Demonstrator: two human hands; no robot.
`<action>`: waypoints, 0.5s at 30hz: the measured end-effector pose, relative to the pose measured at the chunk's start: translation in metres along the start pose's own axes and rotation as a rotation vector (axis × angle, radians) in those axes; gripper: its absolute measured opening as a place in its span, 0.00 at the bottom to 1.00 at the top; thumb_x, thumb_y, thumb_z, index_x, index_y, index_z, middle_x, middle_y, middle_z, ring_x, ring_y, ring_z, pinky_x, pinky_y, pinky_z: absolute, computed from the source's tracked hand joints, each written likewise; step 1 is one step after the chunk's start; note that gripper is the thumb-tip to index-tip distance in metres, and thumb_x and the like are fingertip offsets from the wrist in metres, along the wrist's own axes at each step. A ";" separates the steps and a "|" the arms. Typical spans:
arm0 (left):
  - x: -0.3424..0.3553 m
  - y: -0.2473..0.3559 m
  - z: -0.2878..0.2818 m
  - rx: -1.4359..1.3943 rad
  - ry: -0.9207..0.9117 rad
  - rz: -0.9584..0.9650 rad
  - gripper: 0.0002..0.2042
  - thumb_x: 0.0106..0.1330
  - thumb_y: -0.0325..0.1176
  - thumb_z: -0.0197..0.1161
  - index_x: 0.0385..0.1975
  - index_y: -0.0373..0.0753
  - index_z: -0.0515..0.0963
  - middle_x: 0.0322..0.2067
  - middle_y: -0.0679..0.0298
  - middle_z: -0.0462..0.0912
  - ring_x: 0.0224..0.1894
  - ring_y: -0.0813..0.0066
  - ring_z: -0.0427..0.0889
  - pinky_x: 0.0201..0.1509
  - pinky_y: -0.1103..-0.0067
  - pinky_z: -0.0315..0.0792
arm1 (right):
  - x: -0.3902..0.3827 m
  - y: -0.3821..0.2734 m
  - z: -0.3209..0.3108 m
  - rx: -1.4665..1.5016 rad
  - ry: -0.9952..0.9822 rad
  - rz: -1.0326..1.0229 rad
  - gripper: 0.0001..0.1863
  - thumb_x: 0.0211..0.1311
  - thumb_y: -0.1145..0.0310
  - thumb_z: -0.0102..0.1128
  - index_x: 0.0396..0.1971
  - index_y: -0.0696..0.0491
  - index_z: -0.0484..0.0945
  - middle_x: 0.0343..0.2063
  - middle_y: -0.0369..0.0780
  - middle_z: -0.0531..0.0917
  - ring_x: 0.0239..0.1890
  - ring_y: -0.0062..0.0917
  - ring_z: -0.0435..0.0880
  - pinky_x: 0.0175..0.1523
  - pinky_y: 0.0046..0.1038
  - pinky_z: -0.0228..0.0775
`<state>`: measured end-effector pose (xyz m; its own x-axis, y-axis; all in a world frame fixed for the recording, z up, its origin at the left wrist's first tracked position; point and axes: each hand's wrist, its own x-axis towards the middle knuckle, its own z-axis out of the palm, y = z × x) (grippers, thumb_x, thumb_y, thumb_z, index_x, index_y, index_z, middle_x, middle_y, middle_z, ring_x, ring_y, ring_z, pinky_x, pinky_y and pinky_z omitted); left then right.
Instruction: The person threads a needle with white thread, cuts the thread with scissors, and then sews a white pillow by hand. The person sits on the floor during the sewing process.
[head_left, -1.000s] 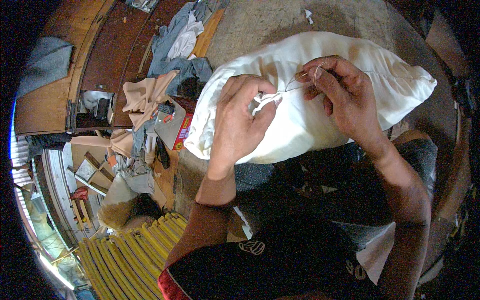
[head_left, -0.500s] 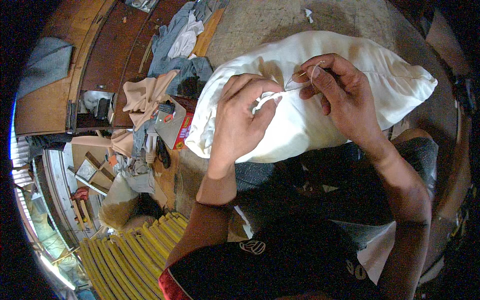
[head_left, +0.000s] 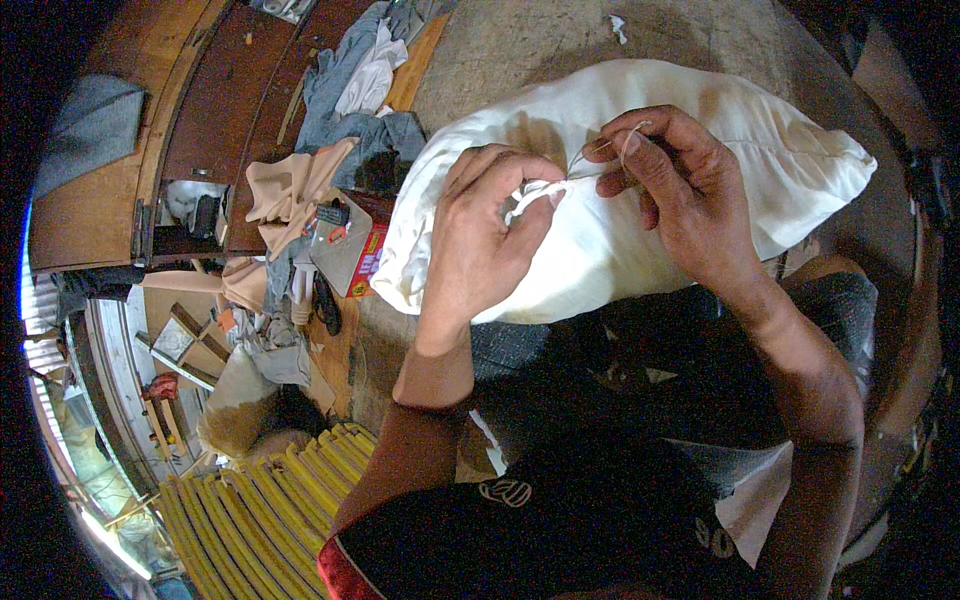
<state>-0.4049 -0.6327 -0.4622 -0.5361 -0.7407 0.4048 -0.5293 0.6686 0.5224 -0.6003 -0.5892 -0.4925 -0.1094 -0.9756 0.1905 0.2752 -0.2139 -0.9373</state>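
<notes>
A stuffed white cushion [head_left: 800,180] lies across my lap, its cloth bunched near the middle. My left hand [head_left: 495,225] pinches a small fold of that cloth between thumb and curled index finger. To its right, my right hand [head_left: 680,180] grips a thin pale thread [head_left: 585,150] with bent fingers and thumb, a loop of it hanging by the thumb. The thread runs toward the pinched cloth. Whether a needle is among the fingers is too small to tell for sure.
Wooden cabinets [head_left: 215,120] stand at upper left, beside heaped grey cloth [head_left: 320,105] and peach cloth [head_left: 280,200]. A box with red sides [head_left: 350,260] holds small items. Yellow slatted material [head_left: 250,500] lies at lower left. A worn board surface [head_left: 520,40] is behind the cushion.
My right hand has shifted slightly up and left, still on the thread. My left hand stays at the fold, having moved very little.
</notes>
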 end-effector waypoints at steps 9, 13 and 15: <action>0.000 0.000 0.000 -0.007 0.004 -0.012 0.07 0.55 0.25 0.65 0.34 0.38 0.80 0.34 0.56 0.81 0.41 0.56 0.78 0.49 0.68 0.70 | 0.001 0.000 0.002 -0.005 0.013 0.006 0.10 0.74 0.68 0.52 0.41 0.60 0.77 0.35 0.40 0.84 0.37 0.21 0.83 0.40 0.24 0.80; 0.000 0.000 -0.001 -0.008 -0.001 -0.006 0.08 0.55 0.24 0.65 0.35 0.37 0.80 0.34 0.56 0.81 0.41 0.56 0.78 0.49 0.68 0.70 | 0.002 -0.001 0.003 0.000 0.028 0.057 0.10 0.74 0.68 0.52 0.41 0.60 0.76 0.35 0.40 0.83 0.39 0.23 0.84 0.41 0.25 0.80; 0.000 0.000 0.000 -0.012 -0.004 0.000 0.08 0.55 0.24 0.65 0.35 0.37 0.80 0.34 0.56 0.81 0.41 0.56 0.78 0.48 0.68 0.70 | 0.002 0.000 0.002 0.032 0.029 0.068 0.10 0.74 0.68 0.52 0.40 0.60 0.76 0.35 0.39 0.83 0.39 0.23 0.84 0.41 0.25 0.80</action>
<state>-0.4047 -0.6332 -0.4618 -0.5387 -0.7403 0.4022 -0.5213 0.6679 0.5311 -0.5987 -0.5912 -0.4916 -0.1166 -0.9862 0.1178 0.3132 -0.1491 -0.9379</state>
